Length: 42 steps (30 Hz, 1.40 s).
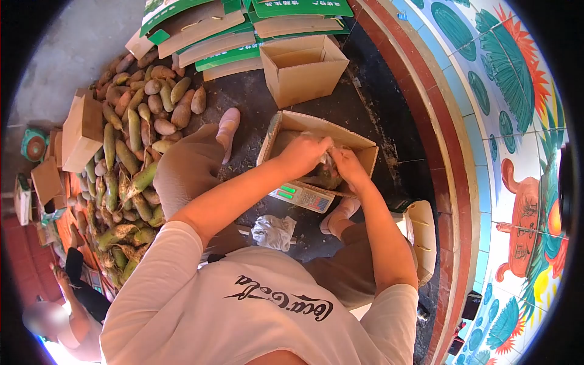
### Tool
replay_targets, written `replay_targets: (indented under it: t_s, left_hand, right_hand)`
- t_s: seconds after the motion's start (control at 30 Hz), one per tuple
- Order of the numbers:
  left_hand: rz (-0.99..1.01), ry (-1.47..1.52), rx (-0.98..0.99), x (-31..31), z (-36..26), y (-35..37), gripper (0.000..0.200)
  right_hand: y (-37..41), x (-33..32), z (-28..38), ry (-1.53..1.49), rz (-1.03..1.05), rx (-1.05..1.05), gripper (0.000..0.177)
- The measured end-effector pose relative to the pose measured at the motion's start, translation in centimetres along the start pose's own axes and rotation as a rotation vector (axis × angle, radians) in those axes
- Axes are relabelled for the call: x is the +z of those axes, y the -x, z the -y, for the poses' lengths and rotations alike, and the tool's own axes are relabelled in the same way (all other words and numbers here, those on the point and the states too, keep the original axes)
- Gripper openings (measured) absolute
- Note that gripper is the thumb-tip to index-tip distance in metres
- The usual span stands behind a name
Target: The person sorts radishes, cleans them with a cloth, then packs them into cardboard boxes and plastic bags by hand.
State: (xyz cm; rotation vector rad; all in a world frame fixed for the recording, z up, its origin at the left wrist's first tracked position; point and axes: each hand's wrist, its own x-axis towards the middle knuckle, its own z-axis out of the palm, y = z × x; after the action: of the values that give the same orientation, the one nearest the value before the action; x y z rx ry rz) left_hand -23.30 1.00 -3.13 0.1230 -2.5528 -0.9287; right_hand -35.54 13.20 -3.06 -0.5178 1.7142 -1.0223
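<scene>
An open cardboard box [371, 159] stands on the dark floor between my feet, beside or on a digital scale [302, 196] with green lit digits. Over the box, my left hand [307, 155] pinches the top of a thin clear plastic bag [329, 159]. My right hand [351, 169] closes on the same bag from the other side, fingers pressed together. Something dark green and reddish shows inside the bag, partly hidden by my hands; its exact kind is unclear.
A large pile of radishes and root vegetables [128, 152] lies at the left. An empty carton [304, 72] and stacked green boxes [243, 30] stand beyond. Crumpled white plastic [274, 232] lies near my legs. Another person [67, 316] is at the lower left.
</scene>
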Motion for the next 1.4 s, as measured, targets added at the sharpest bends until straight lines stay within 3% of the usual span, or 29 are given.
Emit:
replay_targets:
  t_s: [0.03, 0.13, 0.33, 0.43, 0.53, 0.63, 0.73, 0.83, 1.03, 1.07, 1.13, 1.17, 1.2, 1.27, 1.3, 1.4]
  left_hand:
    - [-0.041, -0.041, 0.050, 0.3, 0.3, 0.1, 0.019]
    - [-0.166, -0.150, 0.081, 1.2, 0.4, 0.6, 0.016]
    - [-0.124, -0.230, 0.166, -1.3, 0.1, 0.6, 0.007]
    - [-0.074, -0.147, -0.018, -1.0, -0.1, 1.2, 0.012]
    - [0.040, -0.355, -0.189, -1.2, 0.6, 1.7, 0.014]
    - [0.293, -0.366, -0.502, -0.9, 1.0, 1.7, 0.020]
    - [0.572, -0.429, -0.706, -1.1, 0.7, -0.5, 0.024]
    - [0.761, -0.463, -0.685, -0.2, 1.3, -0.6, 0.027]
    - [0.810, -0.509, -0.724, 1.4, 2.7, -0.1, 0.027]
    - [0.723, -0.494, -0.744, 1.4, 2.7, -0.2, 0.027]
    - [0.564, -0.470, -0.774, 0.4, 2.2, -0.4, 0.026]
    - [0.432, -0.418, -0.687, 0.0, 2.0, -0.3, 0.024]
    - [0.295, -0.363, -0.600, -0.5, 1.8, -0.5, 0.023]
    - [0.029, -0.196, -0.430, -0.1, 1.7, -0.7, 0.020]
    - [0.052, -0.156, -0.363, 0.1, 1.1, -1.2, 0.019]
    - [0.043, -0.028, -0.162, 1.7, -0.2, -1.7, 0.015]
  right_hand:
    - [-0.1, 0.0, 0.2, -0.097, 0.036, 0.094, 0.019]
    - [0.5, 0.7, 0.8, -0.322, -0.086, 0.110, 0.016]
    - [0.6, 1.0, 0.6, -0.919, -0.140, 0.083, 0.009]
    - [-0.6, 0.1, -0.5, -0.952, -0.120, 0.058, 0.008]
    - [-2.5, -1.6, -2.0, -0.917, -0.344, 0.138, 0.008]
    - [-3.6, -2.4, -4.4, -0.928, -0.508, 0.268, 0.008]
    - [-5.5, -2.5, -5.8, -1.015, -0.577, 0.264, 0.015]
    - [-6.3, -1.7, -5.9, -1.039, -0.677, 0.253, 0.018]
    - [-7.3, -1.1, -6.2, -1.112, -0.862, 0.263, 0.020]
    - [-7.6, -1.1, -6.0, -1.128, -0.863, 0.249, 0.019]
    - [-5.8, -0.8, -3.8, -0.875, -0.780, 0.085, 0.014]
    - [-4.5, -0.4, -3.3, -0.745, -0.739, 0.014, 0.012]
    - [-4.1, -0.6, -3.9, -0.446, -0.632, -0.117, 0.013]
    - [-1.3, -0.6, -2.6, -0.100, -0.233, -0.157, 0.020]
    - [-0.3, -0.5, -2.0, 0.074, -0.032, -0.172, 0.024]
    - [-0.3, -0.3, -3.6, 0.090, -0.035, -0.081, 0.032]
